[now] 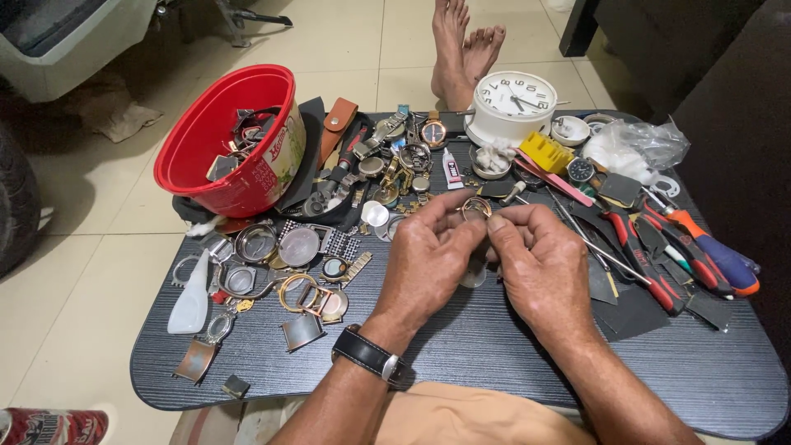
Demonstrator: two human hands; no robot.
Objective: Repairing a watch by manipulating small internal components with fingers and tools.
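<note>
Red tub: the red plastic tub (216, 156) lies tipped on its side at the far left of your dark table (494, 354), mouth toward you; inside it you can see a tangle of watch straps and small metal parts (247, 132).
Small dishes: a white round dish (570, 129) sits beside the white alarm clock (511, 105); what it holds is too small to tell.
Plastic bag: a clear crumpled bag (638, 147) rests at the far right with something white in it.
Left hand: your left hand (424, 264) comes up from the lower middle, back of the hand upward, a black-strapped wristwatch (368, 354) on the wrist; its thumb and forefinger are pinched on the left side of the watch case.
Right hand: your right hand (540, 272) mirrors it, knuckles up, fingertips pinching the right side of the same piece.
Watch case: the small gold-toned round watch case (475, 208) is held between both hands, above the middle of the table. It is a ring shape with no clear long axis; its open face seems turned up toward you.
Loose parts: watch cases and bezels (297, 272) lie spread at your left.
Tools: red-handled pliers (647, 259) and screwdrivers (709, 247) lie at your right.
</note>
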